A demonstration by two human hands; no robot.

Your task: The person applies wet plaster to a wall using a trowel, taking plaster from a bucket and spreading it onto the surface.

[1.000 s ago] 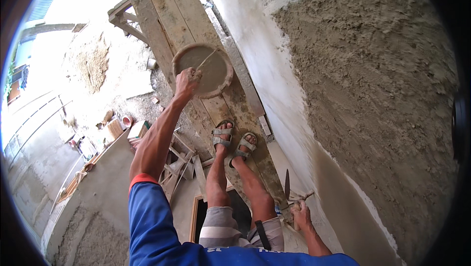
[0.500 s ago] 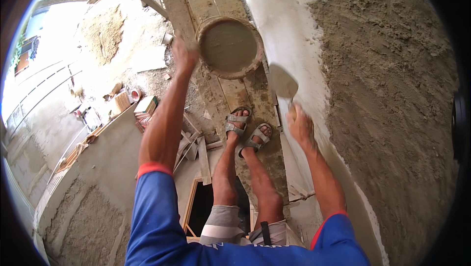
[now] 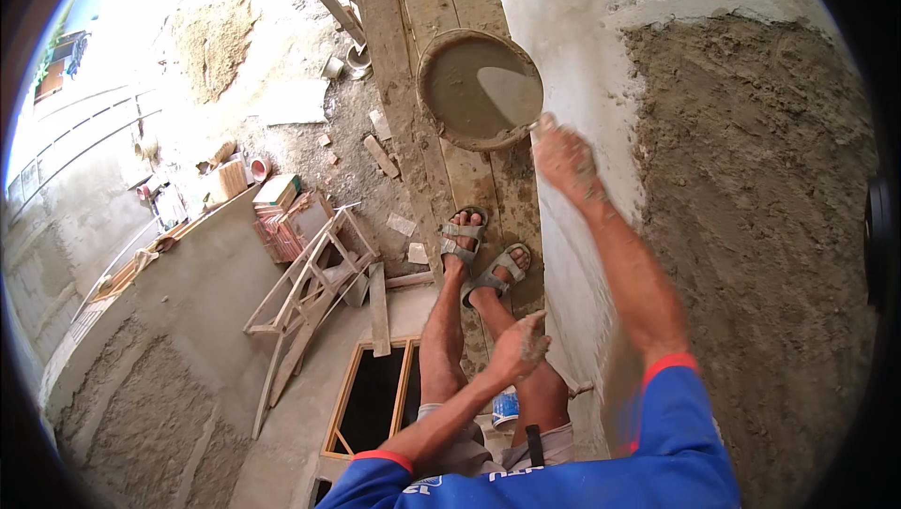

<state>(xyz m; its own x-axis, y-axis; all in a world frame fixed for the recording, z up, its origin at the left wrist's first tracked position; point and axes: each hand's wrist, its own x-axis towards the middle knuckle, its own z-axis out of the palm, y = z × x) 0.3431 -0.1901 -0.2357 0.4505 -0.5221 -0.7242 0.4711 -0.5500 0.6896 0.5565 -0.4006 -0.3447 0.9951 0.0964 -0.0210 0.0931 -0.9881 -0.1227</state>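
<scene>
My right hand (image 3: 566, 162) is shut on the handle of a trowel, just off the right rim of a round tub. The trowel's pale, rounded blade (image 3: 509, 93) reaches over the tub and lies at the wet grey mortar (image 3: 460, 101). The tub (image 3: 427, 120) has a mortar-crusted rim and stands on the planks. Close above my right knee, my left hand (image 3: 518, 351) is held with curled fingers smeared grey; I see nothing in it. Wet plaster (image 3: 741, 190) covers the wall on the right, beside a smoother pale strip (image 3: 587, 68).
I stand in sandals on narrow wooden planks (image 3: 469, 176). Below on the left are a wooden frame (image 3: 310, 293), stacked reddish tiles (image 3: 282, 227) and a timber-framed opening (image 3: 371, 396). A blue-and-white container (image 3: 505, 408) shows between my legs. A sand heap (image 3: 216, 45) lies farther off.
My right hand has brought the trowel from beside the wall up and left over the tub. My left hand has drawn back from the tub's left side to near my knee. The view has shifted.
</scene>
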